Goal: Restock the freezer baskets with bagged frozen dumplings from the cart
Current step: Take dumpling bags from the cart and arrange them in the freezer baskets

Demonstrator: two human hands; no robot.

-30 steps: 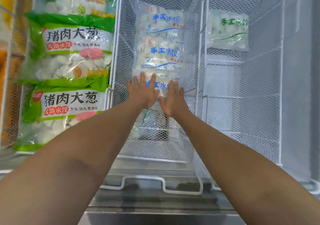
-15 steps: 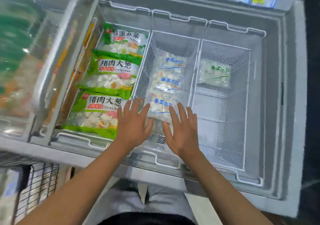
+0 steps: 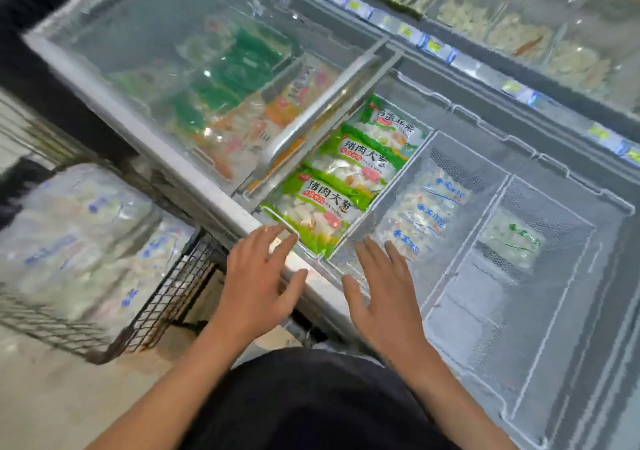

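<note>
Bagged dumplings, clear with blue print (image 3: pixel 420 208): a short overlapping row lying flat in the middle wire basket (image 3: pixel 491 186) of the open chest freezer (image 3: pixel 561 363). Nearest bag sits just beyond the right hand's fingertips; contact cannot be told.

Right-hand basket (image 3: pixel 554 276): one clear bag with green print (image 3: pixel 509 240) lying at its far end, the rest of the mesh floor bare.

Left basket: green-and-white dumpling bags (image 3: pixel 332 203) stacked in an overlapping row, filling it; the near bag reaches the front rim.

More clear blue-print bags (image 3: pixel 79 234) piled in the black wire cart (image 3: pixel 173 290), on the floor left of the freezer, heavily blurred.

Left hand (image 3: pixel 258 279): palm down, fingers spread apart and straight, holding nothing, over the freezer's front edge near the corner of the left basket. Whether it touches the rim cannot be told.

Right hand (image 3: pixel 384 297): palm down, fingers spread apart, thumb out to the left, holding nothing, over the front rim of the middle basket.

Sliding glass lid (image 3: pixel 194 78) covers the freezer's left part; green and orange packs show blurred beneath it. Its metal-framed edge runs beside the left basket.

Beyond the freezer, a second case (image 3: pixel 519 23) with price tags along its rail and pale packed goods, blurred.

Dark clothing of the person at bottom centre.
</note>
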